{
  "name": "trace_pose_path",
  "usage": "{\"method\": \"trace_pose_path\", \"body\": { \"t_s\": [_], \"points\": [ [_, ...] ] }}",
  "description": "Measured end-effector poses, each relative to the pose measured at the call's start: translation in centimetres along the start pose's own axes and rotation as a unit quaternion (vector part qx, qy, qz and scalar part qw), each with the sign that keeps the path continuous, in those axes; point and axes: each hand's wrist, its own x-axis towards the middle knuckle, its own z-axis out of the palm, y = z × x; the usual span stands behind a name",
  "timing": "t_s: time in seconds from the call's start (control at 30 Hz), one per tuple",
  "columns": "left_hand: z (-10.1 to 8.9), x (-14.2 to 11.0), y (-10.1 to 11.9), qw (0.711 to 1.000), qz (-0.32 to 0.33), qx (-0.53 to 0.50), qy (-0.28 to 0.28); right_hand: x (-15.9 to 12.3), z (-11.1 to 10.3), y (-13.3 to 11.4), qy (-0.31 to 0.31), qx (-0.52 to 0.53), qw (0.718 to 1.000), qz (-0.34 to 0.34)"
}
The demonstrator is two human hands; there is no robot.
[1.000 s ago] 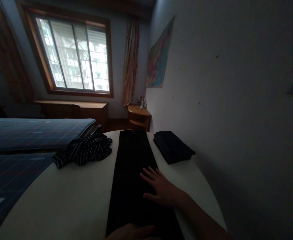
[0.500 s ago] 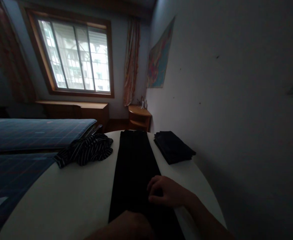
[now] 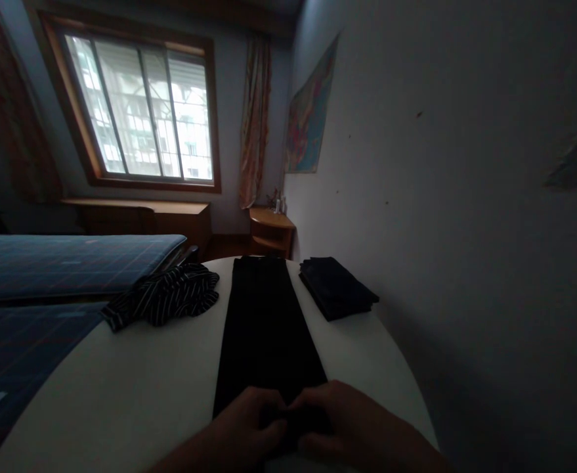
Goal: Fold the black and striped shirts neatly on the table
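Note:
A pair of black trousers, folded lengthwise into a long strip, lies flat down the middle of the round white table. At its near end my left hand has its thumb and fingers closed on the dark cloth. My right hand pinches the same end just beside it, and the two hands almost touch. Some of the cloth between them is hidden by the fingers.
A crumpled black-and-white striped garment lies at the table's left edge. Dark folded clothes are stacked at the right, near the wall. Left of the table is a bed with a blue checked cover.
My right hand has moved down and toward me from the trousers' right edge to their near end. My left hand has come further into view, beside it. The camera has turned slightly right.

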Motion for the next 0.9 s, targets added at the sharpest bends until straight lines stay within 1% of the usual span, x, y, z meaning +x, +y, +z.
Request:
{"method": "trace_pose_path", "body": {
  "t_s": [0.13,0.23,0.3,0.43,0.5,0.6,0.7,0.77,0.9],
  "points": [
    [0.0,0.4,-0.5,1.0,0.003,-0.005,0.003,1.2,1.4,0.2,0.064,-0.049,0.996,0.033],
    [-0.4,0.6,-0.7,1.0,-0.007,0.004,0.018,2.1,1.3,0.5,0.086,-0.06,0.994,0.034],
    [-1.2,0.4,-0.8,1.0,-0.005,-0.013,0.016,2.7,0.9,0.8,0.1,-0.049,0.993,0.03],
    [-3.8,0.0,-1.6,0.995,0.048,-0.074,-0.054,4.5,-0.2,1.9,0.119,-0.018,0.992,0.024],
    [-5.0,0.0,-2.1,0.992,0.066,-0.085,-0.069,5.6,-0.8,2.5,0.116,-0.004,0.993,0.014],
    [-5.9,0.5,-3.0,0.994,0.062,-0.083,-0.037,7.2,-1.6,3.3,0.115,-0.007,0.993,0.008],
    [-6.1,1.1,-3.8,0.994,0.057,-0.09,0.005,8.4,-2.2,3.9,0.118,-0.019,0.993,0.001],
    [-6.2,1.3,-4.1,0.995,0.064,-0.075,0.015,9.1,-2.5,4.2,0.12,-0.026,0.992,-0.008],
    [-6.3,1.4,-4.2,0.997,0.065,-0.032,0.026,9.7,-2.5,4.9,0.116,-0.044,0.992,-0.004]
  ]
}}
